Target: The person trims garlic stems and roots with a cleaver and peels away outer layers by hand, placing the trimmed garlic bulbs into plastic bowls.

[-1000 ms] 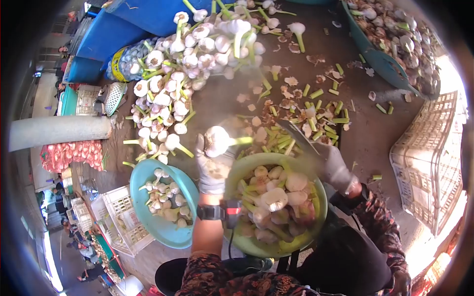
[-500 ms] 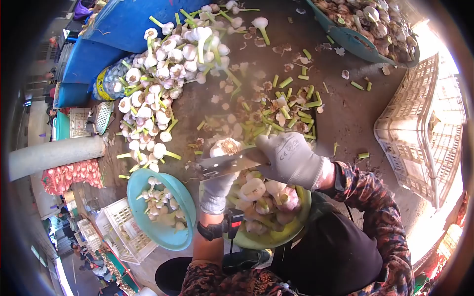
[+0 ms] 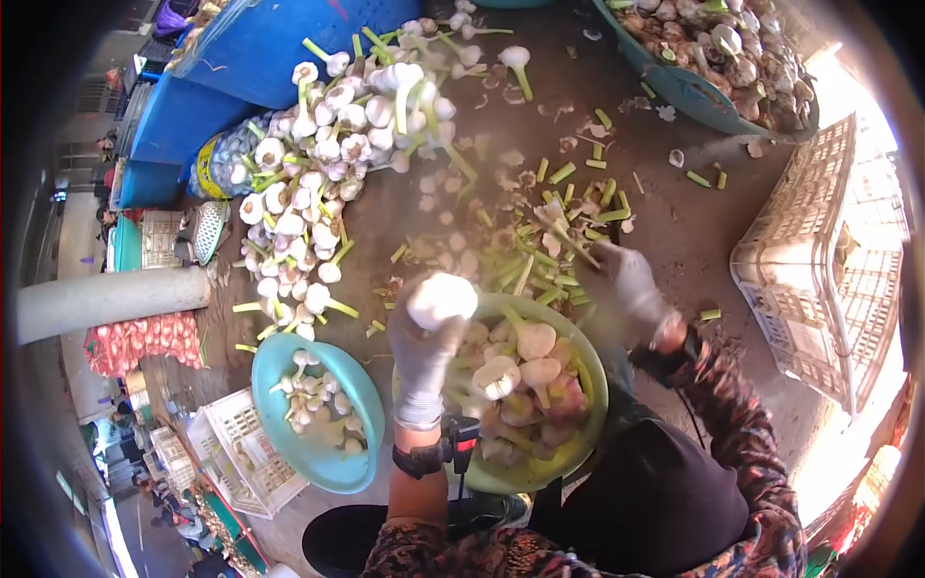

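Gloved, my left hand grips a white garlic bulb, just above the rim of the yellow-green basin. My right hand, also gloved, is closed on a knife over the cut green stems. The blade is thin and partly blurred. Garlic bulbs lie inside the yellow-green basin. To the left, a blue basin holds smaller bulbs. A large heap of bulbs with stems lies on the upper left of the brown surface.
A teal tub full of garlic is at the upper right. White crates stand at the right and lower left. Blue bins, a grey pole and a red net sack are at the left.
The knife, which was across the bulb half a second ago, has moved right and away with my right hand. My left hand still holds a bulb.
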Demonstrator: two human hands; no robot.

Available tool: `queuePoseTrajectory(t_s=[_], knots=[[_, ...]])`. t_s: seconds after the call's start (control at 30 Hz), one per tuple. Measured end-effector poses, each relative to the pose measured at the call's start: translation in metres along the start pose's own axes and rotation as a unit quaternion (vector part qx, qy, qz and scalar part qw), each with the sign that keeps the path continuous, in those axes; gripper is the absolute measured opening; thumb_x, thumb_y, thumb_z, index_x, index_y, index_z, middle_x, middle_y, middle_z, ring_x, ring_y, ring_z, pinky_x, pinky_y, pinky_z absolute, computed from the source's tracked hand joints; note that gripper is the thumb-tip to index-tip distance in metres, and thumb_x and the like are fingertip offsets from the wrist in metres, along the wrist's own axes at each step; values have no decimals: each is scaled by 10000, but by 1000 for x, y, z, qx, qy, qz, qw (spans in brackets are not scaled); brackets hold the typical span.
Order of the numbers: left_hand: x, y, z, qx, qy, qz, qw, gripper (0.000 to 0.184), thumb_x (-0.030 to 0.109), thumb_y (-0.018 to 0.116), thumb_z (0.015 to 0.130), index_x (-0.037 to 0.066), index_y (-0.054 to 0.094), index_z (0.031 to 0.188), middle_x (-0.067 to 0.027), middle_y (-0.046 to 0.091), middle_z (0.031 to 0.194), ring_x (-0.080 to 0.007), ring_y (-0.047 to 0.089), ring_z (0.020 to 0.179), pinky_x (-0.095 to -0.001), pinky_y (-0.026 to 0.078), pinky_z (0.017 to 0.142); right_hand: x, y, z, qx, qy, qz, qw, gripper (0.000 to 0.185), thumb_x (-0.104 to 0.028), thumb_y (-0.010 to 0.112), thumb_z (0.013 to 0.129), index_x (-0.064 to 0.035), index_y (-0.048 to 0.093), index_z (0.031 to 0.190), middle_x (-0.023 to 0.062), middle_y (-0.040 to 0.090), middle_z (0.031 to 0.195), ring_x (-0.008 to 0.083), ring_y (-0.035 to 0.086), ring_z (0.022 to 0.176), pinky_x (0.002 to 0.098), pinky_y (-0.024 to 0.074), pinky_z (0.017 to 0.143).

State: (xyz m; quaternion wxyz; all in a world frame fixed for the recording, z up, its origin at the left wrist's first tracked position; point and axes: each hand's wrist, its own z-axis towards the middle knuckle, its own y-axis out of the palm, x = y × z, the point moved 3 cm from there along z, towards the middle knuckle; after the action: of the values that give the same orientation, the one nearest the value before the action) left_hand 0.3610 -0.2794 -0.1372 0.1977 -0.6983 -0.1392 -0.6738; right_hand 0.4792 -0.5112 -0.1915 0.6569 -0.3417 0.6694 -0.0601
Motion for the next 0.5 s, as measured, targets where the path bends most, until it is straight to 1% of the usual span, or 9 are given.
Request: queuePoseTrajectory(t_s=[0.07, 0.13, 0.27, 0.33, 0.37, 0.4, 0.43, 0.47, 0.5], knots=[[1, -4, -5, 18, -11, -108, 994, 502, 217, 727, 767, 32, 510, 1180, -112, 592, 1071, -201, 602, 911, -315, 514, 781, -5, 16, -9, -31, 20, 27, 999, 181, -200, 623, 801, -30, 584, 751, 189, 586, 666, 364, 601, 656, 387, 467, 572], [-5, -2, -9, 40, -141, -403, 904, 418, 277, 612, 862, 29, 504, 1181, -101, 594, 1034, -234, 596, 875, -333, 513, 709, -20, 26, -3, -51, 36, 60, 996, 178, -176, 621, 806, -19, 574, 737, 192, 564, 627, 360, 592, 621, 376, 460, 553], [-26, 13, -9, 176, -180, -442, 861, 259, 300, 617, 839, 90, 557, 978, -64, 601, 907, -221, 579, 759, -302, 460, 603, -62, 14, 15, 3, -41, 134, 990, 132, -133, 599, 819, -22, 565, 755, 168, 567, 618, 275, 585, 568, 357, 452, 543], [-25, 17, -9, 158, -178, -472, 849, 235, 291, 628, 822, 94, 545, 920, -48, 581, 945, -223, 567, 821, -306, 448, 605, -107, -7, 13, 68, -240, 247, 936, 95, -112, 594, 813, -19, 579, 820, 174, 585, 648, 301, 596, 598, 356, 457, 548], [-13, 22, -7, 16, -149, -568, 809, 241, 294, 625, 824, 94, 550, 937, -57, 572, 967, -226, 555, 869, -302, 443, 609, -103, 15, 10, -48, -142, 237, 960, 193, -161, 578, 815, 3, 594, 917, 198, 605, 692, 349, 609, 652, 371, 480, 590], [4, 23, -1, -133, -104, -644, 746, 248, 297, 622, 826, 94, 555, 953, -66, 563, 989, -229, 543, 917, -299, 439, 613, -76, 35, 21, -270, -57, -80, 958, 299, -222, 552, 821, 15, 598, 998, 206, 628, 743, 362, 626, 719, 386, 499, 654], [13, 16, -5, -131, -86, -604, 781, 295, 320, 647, 806, 104, 561, 988, -105, 539, 1071, -243, 512, 1013, -316, 454, 675, -42, 48, 14, -286, -24, -172, 942, 327, -260, 540, 822, 6, 612, 998, 220, 631, 766, 362, 628, 747, 395, 500, 682], [9, 6, -15, -43, -106, -525, 843, 479, 380, 707, 751, 70, 546, 1080, -135, 528, 1104, -238, 512, 1037, -329, 467, 748, -33, 48, 8, -261, -17, -200, 944, 299, -252, 544, 818, 2, 654, 931, 207, 642, 777, 353, 638, 767, 406, 507, 672], [15, -4, -9, -198, -84, -364, 906, 565, 404, 732, 723, 46, 534, 1112, -126, 528, 1121, -232, 510, 1048, -328, 466, 780, 16, 67, 6, -170, -54, -61, 982, 325, -286, 528, 844, -4, 675, 910, 169, 673, 849, 329, 649, 811, 404, 511, 729]])
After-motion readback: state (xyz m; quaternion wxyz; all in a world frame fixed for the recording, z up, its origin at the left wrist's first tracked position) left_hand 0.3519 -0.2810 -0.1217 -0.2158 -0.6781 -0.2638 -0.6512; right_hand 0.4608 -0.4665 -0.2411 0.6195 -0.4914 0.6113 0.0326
